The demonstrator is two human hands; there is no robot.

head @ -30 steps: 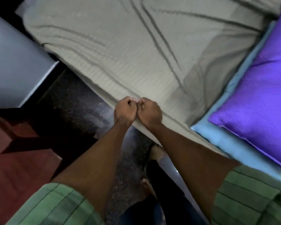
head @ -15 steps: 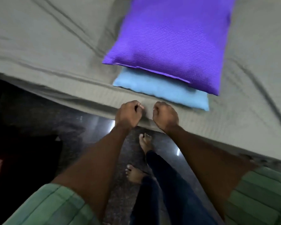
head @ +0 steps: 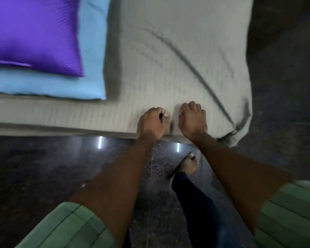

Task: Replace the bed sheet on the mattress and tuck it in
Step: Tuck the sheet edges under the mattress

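Gripping the grey bed sheet (head: 177,72) at the mattress edge, left hand (head: 153,123) and right hand (head: 193,120) side by side (fingers clenched into the fabric).

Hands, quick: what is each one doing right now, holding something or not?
Left hand: fingers curled, gripping the sheet at the bed's edge.
Right hand: fingers curled, gripping the sheet beside it.

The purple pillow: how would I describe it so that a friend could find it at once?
Start at the bed covered by the grey-green bed sheet and look to its far left. A light blue pillow lies there, and the purple pillow rests on top of it. It is the only shiny, vivid purple thing in view.
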